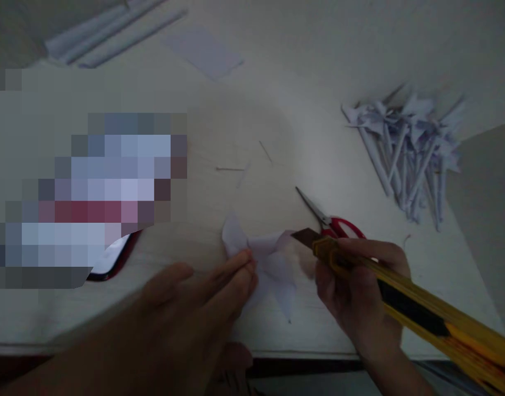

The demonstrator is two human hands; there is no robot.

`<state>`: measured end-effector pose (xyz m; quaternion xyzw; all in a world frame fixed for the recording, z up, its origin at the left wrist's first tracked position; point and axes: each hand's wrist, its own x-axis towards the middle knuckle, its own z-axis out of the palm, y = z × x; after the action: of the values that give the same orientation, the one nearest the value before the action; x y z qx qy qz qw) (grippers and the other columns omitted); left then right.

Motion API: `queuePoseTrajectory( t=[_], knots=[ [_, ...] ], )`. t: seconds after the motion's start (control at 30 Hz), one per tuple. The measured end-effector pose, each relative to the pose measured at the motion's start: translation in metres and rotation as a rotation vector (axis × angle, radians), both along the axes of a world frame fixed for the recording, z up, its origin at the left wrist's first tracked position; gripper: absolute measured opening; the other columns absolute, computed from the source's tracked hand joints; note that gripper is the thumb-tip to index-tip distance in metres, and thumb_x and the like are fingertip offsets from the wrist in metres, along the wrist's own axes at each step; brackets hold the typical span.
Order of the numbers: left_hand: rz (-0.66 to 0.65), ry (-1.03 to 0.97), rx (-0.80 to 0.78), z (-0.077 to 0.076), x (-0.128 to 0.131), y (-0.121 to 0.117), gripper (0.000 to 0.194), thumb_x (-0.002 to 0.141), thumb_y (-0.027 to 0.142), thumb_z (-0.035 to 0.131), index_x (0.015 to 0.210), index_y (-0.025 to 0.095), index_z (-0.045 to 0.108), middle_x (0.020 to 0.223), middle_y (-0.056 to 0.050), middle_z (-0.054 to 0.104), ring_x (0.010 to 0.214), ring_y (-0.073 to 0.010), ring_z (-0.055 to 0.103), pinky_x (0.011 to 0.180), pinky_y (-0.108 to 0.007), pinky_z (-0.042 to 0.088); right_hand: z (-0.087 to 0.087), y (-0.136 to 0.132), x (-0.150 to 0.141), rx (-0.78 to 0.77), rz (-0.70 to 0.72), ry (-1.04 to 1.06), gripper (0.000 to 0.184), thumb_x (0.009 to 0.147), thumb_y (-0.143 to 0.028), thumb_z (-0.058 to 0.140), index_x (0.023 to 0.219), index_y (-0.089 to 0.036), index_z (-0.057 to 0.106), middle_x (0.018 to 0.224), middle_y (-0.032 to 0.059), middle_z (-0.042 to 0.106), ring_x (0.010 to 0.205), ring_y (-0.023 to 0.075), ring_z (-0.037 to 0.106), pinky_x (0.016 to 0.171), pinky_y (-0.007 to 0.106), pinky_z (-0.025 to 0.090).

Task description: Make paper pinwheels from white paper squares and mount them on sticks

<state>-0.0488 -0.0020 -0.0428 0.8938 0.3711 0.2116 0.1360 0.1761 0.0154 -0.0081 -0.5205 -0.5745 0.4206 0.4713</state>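
A white paper pinwheel (pixel 272 269) with folded, pointed blades lies near the table's front edge. The bunched fingertips of my left hand (pixel 219 291) are at its centre and grip it there; the thumb is hidden. In my right hand (pixel 355 286) is a large yellow and black box cutter (pixel 417 302), its short blade out and pointing left above the pinwheel's right blade. Red-handled scissors (pixel 325 220) lie just behind that hand, their handles partly covered by it.
Two thin pins (pixel 231 169) lie mid-table. At the right is a pile of paper pinwheels on rolled sticks (pixel 409 154). Paper tubes (pixel 132 38) and a flat paper piece (pixel 205 49) lie at the back. A red-edged phone (pixel 112 258), mostly pixelated, is on the left.
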Motion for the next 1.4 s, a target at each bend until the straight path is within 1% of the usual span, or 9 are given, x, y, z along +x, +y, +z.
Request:
queuePoseTrajectory(
  t=[0.07,0.17,0.4,0.9,1.07,1.17,1.23,1.33,1.4],
  knots=[
    [-0.057,0.074,0.15,0.01,0.004,0.007,0.042,0.089,0.041,0.033,0.122,0.019,0.047,0.128,-0.002,0.05,0.113,-0.0156,0.048,0.08,-0.029,0.039,0.008,0.0,0.008,0.205,-0.026,-0.17,0.022,0.082,-0.027,0.054,0.103,-0.033,0.057,0.068,-0.003,0.062,0.047,0.0085,0.055,0.04,0.018,0.045],
    [-0.068,0.154,0.248,0.018,0.005,0.007,0.04,0.091,0.039,0.026,0.114,0.02,0.053,0.122,-0.003,0.056,0.113,-0.0159,0.047,0.079,-0.033,0.036,0.023,0.006,0.037,0.534,0.033,-0.721,0.031,0.078,-0.022,0.057,0.107,-0.031,0.061,0.09,0.0033,0.063,0.076,0.017,0.062,0.065,0.028,0.052],
    [-0.053,0.155,0.293,0.013,0.004,0.002,0.04,0.091,0.04,0.028,0.115,0.017,0.05,0.122,-0.008,0.054,0.114,-0.0188,0.045,0.09,-0.039,0.028,0.031,0.028,0.122,0.413,0.255,-1.335,0.044,0.084,-0.011,0.036,0.121,-0.027,0.053,0.098,0.0097,0.058,0.087,0.0199,0.06,0.074,0.032,0.05],
    [-0.074,0.213,0.237,0.028,0.004,0.0,0.039,0.088,0.045,0.036,0.109,0.015,0.049,0.117,-0.011,0.052,0.104,-0.0205,0.05,0.09,-0.044,0.027,0.0,0.024,0.158,0.357,0.203,-1.333,0.059,0.077,-0.003,0.033,0.131,-0.025,0.04,0.112,0.0084,0.057,0.104,0.0196,0.056,0.089,0.033,0.047],
    [-0.073,0.182,0.261,0.025,0.004,0.0,0.039,0.086,0.044,0.041,0.107,0.014,0.051,0.111,-0.011,0.054,0.1,-0.0205,0.052,0.09,-0.043,0.028,0.013,0.03,0.163,0.414,0.227,-1.423,0.067,0.07,0.002,0.032,0.131,-0.025,0.039,0.112,0.011,0.057,0.098,0.0224,0.057,0.085,0.036,0.049],
    [-0.067,0.147,0.263,0.023,0.003,0.0,0.038,0.085,0.045,0.044,0.105,0.014,0.052,0.108,-0.01,0.054,0.099,-0.0202,0.052,0.091,-0.043,0.028,0.046,0.039,0.124,0.526,0.081,-1.392,0.055,0.073,-0.001,0.033,0.121,-0.019,0.051,0.11,0.0149,0.056,0.095,0.025,0.056,0.084,0.042,0.047],
    [-0.061,0.127,0.261,0.022,0.003,0.0,0.038,0.084,0.045,0.045,0.104,0.013,0.052,0.109,-0.01,0.054,0.098,-0.0201,0.053,0.091,-0.045,0.029,0.071,0.043,0.066,0.603,0.061,-1.232,0.034,0.081,-0.013,0.038,0.106,-0.015,0.061,0.102,0.0164,0.057,0.091,0.0246,0.056,0.08,0.041,0.048],
    [-0.064,0.133,0.274,0.023,0.003,0.0,0.038,0.086,0.046,0.041,0.103,0.014,0.053,0.107,-0.009,0.056,0.098,-0.0203,0.054,0.091,-0.045,0.032,0.093,0.042,-0.055,0.551,0.262,-0.978,0.026,0.086,-0.022,0.04,0.099,-0.016,0.062,0.088,0.0089,0.062,0.075,0.0162,0.058,0.071,0.03,0.048],
    [-0.03,0.153,0.293,0.023,0.004,-0.001,0.038,0.086,0.047,0.039,0.103,0.017,0.055,0.106,-0.006,0.059,0.098,-0.0187,0.054,0.091,-0.04,0.035,0.092,0.039,-0.134,0.549,0.438,-0.961,0.024,0.087,-0.025,0.043,0.088,-0.016,0.065,0.082,0.0071,0.064,0.074,0.0148,0.057,0.072,0.027,0.045]
  ],
)
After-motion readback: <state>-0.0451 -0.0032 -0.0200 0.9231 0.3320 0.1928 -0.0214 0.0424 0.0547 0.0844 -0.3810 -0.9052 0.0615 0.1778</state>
